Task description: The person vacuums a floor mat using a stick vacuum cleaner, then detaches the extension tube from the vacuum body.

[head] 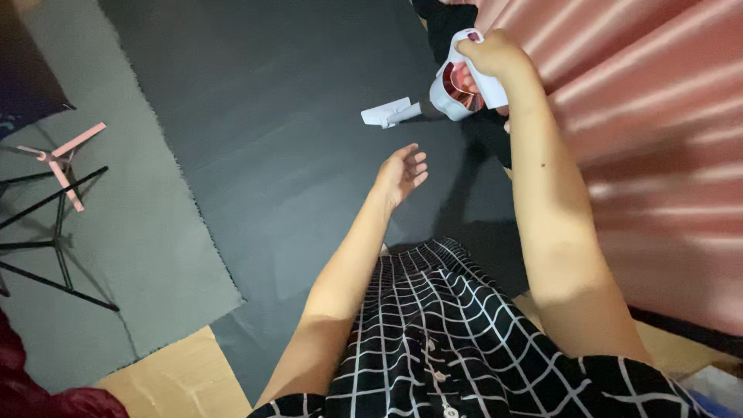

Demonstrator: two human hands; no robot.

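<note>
Over dark floor mats, the right hand (pixel 495 56) grips a white handheld vacuum (pixel 457 89) by its rear handle, seemingly rigid, top-heavy plastic, while the left hand (pixel 401 174) hangs empty, fingers loose.

The right hand (pixel 495 56) wraps the grip of the white handheld vacuum (pixel 457 89), so the grip itself is hidden under the fingers. Just beyond that hand, a black object (pixel 441 19) is cut off by the top edge. Well to the left of the left hand (pixel 401 174), a black tripod (pixel 54 232) runs out of the picture's left edge. Both upper arms leave the bottom edge.
</note>
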